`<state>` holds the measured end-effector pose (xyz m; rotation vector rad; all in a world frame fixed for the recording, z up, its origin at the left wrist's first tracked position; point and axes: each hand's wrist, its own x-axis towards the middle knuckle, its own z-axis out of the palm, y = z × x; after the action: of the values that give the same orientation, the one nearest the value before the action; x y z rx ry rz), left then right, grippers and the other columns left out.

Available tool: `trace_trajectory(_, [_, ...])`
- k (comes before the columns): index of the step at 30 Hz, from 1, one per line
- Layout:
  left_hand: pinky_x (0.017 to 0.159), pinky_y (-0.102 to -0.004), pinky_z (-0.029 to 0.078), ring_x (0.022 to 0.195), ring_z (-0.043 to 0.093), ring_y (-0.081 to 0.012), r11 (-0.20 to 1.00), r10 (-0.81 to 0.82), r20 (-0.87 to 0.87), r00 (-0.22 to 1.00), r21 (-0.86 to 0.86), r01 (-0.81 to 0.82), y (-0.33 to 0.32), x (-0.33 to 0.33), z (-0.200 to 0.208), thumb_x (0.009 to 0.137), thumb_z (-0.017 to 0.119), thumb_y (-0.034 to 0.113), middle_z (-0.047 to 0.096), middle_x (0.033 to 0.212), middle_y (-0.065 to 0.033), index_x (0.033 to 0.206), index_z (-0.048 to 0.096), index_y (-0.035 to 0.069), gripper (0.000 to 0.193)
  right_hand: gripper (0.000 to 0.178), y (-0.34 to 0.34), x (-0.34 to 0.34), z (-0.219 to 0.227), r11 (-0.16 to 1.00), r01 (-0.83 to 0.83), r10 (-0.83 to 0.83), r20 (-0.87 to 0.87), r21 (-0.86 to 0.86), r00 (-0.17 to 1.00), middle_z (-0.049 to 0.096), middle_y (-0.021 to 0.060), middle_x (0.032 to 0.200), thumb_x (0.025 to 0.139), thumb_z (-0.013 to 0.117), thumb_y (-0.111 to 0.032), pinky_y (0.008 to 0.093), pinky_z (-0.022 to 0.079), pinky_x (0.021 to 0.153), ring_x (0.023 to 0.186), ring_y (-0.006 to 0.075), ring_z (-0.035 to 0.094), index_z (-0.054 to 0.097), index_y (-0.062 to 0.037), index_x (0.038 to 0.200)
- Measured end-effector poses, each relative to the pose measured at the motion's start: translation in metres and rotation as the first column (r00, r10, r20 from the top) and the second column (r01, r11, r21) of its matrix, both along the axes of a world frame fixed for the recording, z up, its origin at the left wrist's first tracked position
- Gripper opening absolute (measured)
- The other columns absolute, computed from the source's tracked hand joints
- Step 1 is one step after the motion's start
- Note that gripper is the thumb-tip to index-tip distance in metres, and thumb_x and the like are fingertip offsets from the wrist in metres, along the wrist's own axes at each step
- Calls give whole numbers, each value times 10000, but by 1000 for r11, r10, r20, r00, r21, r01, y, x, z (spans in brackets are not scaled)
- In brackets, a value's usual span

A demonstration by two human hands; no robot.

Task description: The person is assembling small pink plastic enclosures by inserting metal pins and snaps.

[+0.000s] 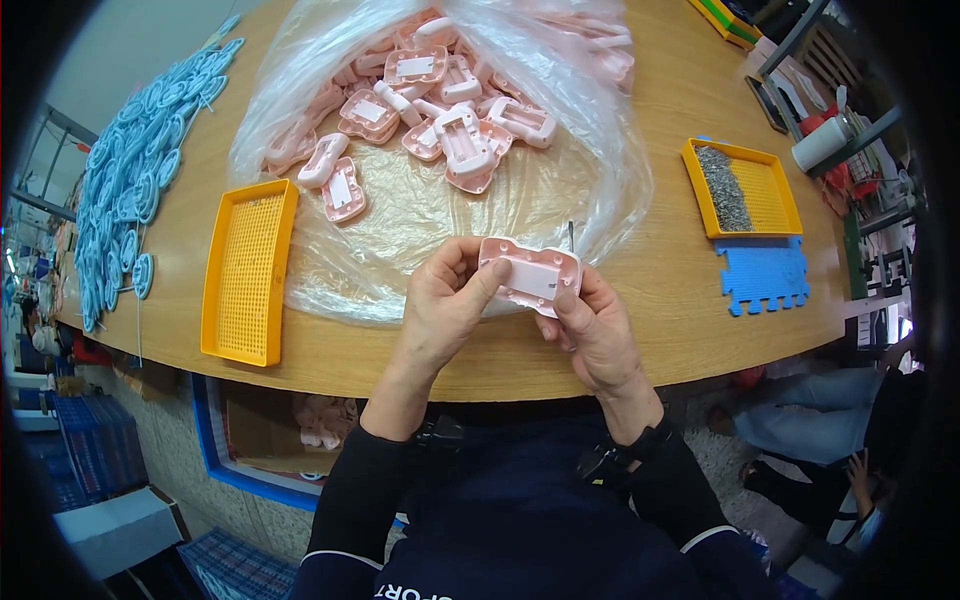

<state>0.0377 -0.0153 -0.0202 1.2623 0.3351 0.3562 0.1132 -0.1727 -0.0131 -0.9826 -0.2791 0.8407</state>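
Note:
A pale pink plastic housing half (535,274) is held up near the table's front edge, its hollow inner side facing me. My left hand (447,292) grips its left end, thumb laid over the inside. The right end is pinched by my right hand (598,330), thumb on the rim and fingers behind. A thin dark metal rod (571,236) sticks up behind my right fingers; its lower part is hidden, so how it is held cannot be made out. Beyond my hands, several pink housings (467,142) lie heaped on a clear plastic bag (400,240).
A yellow perforated tray (248,275) stands at left, beside a pile of light blue looped cords (130,170). At right, a yellow tray (775,190) holds small metal pieces (722,190), near a blue foam mat (765,275). A person's legs (810,415) show at right.

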Motion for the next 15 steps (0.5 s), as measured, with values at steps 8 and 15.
trace_trajectory(8, [780,-241,492,847,601,-93,1000,-10,1,1000,-11,10,3,2,-2,925,617,171,650,974,-71,1086,581,-6,241,281,0,1,-2,1000,-4,4,-2,9,1000,561,-8,775,906,650,-216,150,358,499,627,36,496,560,-39,1104])
trace_trajectory(15, [812,-263,492,890,590,-101,905,-75,51,996,-415,89,6,1,-2,913,635,195,627,1008,-50,1043,564,48,208,291,1,2,-3,999,-34,34,1,18,999,563,-7,789,919,631,-218,156,358,503,629,37,497,554,-37,1133])
